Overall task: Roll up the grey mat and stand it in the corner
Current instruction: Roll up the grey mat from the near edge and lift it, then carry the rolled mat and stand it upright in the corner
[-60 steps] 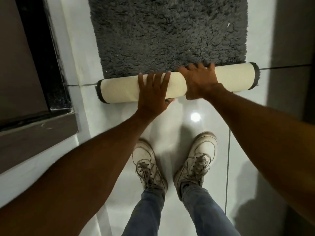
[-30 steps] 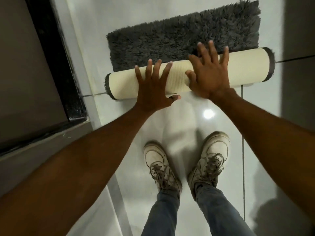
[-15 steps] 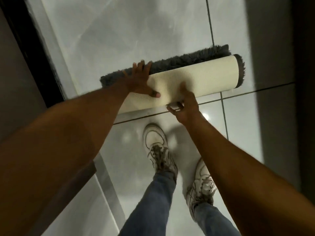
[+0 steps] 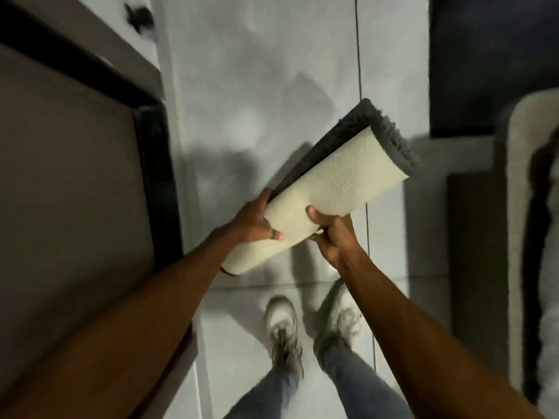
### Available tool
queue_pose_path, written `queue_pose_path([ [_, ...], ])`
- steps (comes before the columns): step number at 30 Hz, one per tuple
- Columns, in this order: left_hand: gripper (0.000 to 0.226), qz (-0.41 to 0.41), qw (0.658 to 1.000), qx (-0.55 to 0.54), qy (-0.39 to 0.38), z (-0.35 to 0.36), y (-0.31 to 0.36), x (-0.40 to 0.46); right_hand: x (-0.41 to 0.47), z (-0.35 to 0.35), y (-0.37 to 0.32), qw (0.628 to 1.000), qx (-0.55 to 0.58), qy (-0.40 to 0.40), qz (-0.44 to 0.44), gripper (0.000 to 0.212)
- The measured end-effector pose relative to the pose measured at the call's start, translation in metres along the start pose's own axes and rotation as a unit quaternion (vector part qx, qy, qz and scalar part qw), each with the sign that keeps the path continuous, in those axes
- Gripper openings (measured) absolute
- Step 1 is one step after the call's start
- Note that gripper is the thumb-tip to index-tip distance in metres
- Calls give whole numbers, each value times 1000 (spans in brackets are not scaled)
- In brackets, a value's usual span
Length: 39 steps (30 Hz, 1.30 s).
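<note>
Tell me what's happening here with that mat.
A person is holding the rolled-up grey mat off the tiled floor with both hands. The left hand grips it near the lower end, and the right hand supports it from below. The roll is tilted, its cream backing outward and its grey pile showing at the upper end. It has not been stood in a corner yet.

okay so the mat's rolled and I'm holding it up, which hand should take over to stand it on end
Probably the right hand. It grips the rolled mat near its middle from underneath, so it can carry it. The left hand holds closer to the lower end and could steer that down.
</note>
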<state>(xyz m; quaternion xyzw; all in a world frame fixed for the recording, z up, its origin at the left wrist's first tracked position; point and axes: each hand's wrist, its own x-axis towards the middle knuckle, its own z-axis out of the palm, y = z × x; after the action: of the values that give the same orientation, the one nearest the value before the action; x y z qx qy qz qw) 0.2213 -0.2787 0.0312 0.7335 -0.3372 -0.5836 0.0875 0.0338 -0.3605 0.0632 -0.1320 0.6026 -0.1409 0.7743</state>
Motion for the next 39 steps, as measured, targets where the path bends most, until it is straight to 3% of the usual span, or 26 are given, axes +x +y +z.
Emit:
queue_pose_path([
  [4,110,64,983,-74,153,-108,86,6,16,96,-138,985,-116,-74,-105,95],
  [9,123,111,941,-175,268,-236,162,52,54,212,-269,936,-251,-131,-210,107],
  [16,105,175,858,-272,398,-402,209,109,104,378,-385,855,-367,-193,-311,106],
  [21,104,163,832,-274,454,-512,200,161,152,504,-431,790,-395,-256,-394,121],
  [24,98,85,843,-300,439,-563,187,189,186,563,-437,784,-407,-266,-387,117],
  [28,112,96,823,-357,432,-624,185,210,221,624,-445,785,-452,-219,-363,102],
  [30,104,84,824,-365,424,-653,182,220,239,653,-450,768,-465,-216,-383,102],
  [35,75,23,844,-263,467,-701,181,246,265,719,-458,743,-517,-157,-395,108],
  [39,72,-48,816,-240,524,-702,197,256,271,742,-457,749,-536,-97,-378,111],
])
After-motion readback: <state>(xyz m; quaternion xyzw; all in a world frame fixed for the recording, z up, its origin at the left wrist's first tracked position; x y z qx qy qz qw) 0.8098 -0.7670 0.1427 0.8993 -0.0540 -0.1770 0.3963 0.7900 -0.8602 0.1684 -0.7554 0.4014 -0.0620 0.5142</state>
